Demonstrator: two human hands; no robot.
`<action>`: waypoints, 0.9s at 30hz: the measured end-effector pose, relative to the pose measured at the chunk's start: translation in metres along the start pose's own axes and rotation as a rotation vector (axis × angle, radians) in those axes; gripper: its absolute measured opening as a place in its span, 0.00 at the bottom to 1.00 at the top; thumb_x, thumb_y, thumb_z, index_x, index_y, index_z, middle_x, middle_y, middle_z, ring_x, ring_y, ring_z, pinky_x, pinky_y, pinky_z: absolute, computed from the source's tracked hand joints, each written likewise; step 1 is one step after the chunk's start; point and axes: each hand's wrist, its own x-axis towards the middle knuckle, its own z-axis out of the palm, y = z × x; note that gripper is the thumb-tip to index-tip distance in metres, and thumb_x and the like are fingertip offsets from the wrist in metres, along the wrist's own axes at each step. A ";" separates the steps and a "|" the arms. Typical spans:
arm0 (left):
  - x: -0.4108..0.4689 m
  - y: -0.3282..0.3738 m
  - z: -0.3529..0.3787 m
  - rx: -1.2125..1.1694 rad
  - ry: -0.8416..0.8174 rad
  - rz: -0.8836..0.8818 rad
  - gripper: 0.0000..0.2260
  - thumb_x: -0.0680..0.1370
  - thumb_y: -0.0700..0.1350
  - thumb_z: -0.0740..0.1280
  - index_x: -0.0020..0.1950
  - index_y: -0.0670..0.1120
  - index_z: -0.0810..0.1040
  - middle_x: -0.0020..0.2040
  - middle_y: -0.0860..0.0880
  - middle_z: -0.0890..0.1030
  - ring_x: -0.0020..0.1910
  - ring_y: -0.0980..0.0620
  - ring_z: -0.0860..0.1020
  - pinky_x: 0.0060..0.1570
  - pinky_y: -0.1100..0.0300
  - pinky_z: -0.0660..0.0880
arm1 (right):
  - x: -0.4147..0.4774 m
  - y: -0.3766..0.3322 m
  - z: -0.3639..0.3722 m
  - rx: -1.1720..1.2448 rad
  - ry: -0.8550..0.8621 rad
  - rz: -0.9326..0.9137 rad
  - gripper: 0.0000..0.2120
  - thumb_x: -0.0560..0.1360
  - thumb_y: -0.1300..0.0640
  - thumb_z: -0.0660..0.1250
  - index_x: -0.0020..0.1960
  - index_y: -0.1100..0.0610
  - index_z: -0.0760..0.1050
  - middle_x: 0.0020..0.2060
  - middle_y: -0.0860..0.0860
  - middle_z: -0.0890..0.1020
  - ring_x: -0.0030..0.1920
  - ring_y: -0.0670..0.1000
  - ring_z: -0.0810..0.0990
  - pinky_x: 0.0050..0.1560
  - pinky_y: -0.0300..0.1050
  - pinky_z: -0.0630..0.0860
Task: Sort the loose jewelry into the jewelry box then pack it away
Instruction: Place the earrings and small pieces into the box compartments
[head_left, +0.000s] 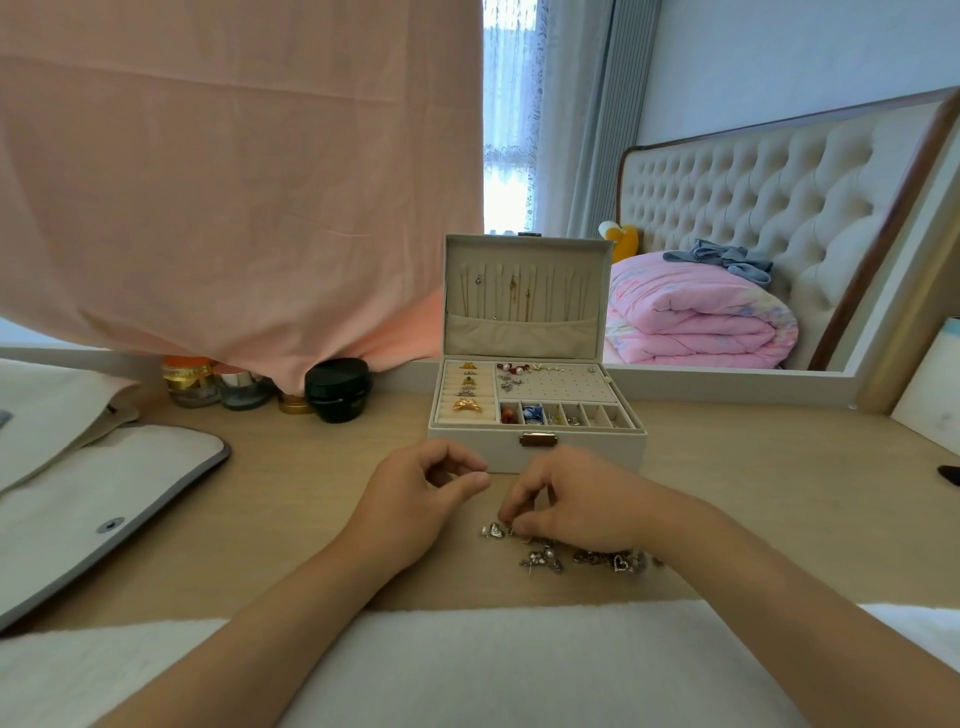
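Pinching one piece at the left end of the loose jewelry (545, 558), the right hand (566, 499) works near the desk's (311, 493) front edge, where the pile lies within easy reach. The left hand (421, 499), loosely curled, seems to hold nothing. The jewelry box (582, 452) stands open just behind both hands, likely for short lifts; bare wood lies to either side.

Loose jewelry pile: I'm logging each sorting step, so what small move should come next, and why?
Probably lift the small silver piece that the right hand pinches at the left edge of the loose pile and carry it to the open jewelry box, likely its earring panel, which shows free holes. The fingertips are already on it, and the box stands just behind.
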 end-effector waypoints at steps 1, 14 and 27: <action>0.000 0.000 0.000 -0.003 -0.001 0.001 0.05 0.75 0.46 0.74 0.46 0.55 0.82 0.40 0.56 0.81 0.41 0.63 0.76 0.41 0.73 0.71 | 0.000 0.000 0.000 0.006 0.002 -0.002 0.06 0.76 0.53 0.73 0.51 0.45 0.86 0.41 0.39 0.83 0.36 0.31 0.76 0.36 0.27 0.67; 0.005 0.005 -0.001 0.068 -0.033 0.016 0.05 0.77 0.48 0.72 0.47 0.60 0.81 0.47 0.57 0.80 0.46 0.63 0.76 0.44 0.71 0.70 | 0.005 0.007 -0.010 0.313 0.291 -0.039 0.03 0.75 0.57 0.73 0.43 0.52 0.83 0.36 0.47 0.85 0.30 0.39 0.77 0.33 0.34 0.74; 0.098 0.032 -0.003 -0.165 0.084 -0.017 0.01 0.76 0.48 0.73 0.44 0.53 0.84 0.35 0.54 0.83 0.32 0.58 0.78 0.35 0.65 0.78 | 0.060 0.036 -0.067 0.346 0.517 0.118 0.07 0.71 0.60 0.78 0.41 0.48 0.84 0.36 0.46 0.85 0.25 0.41 0.78 0.30 0.35 0.73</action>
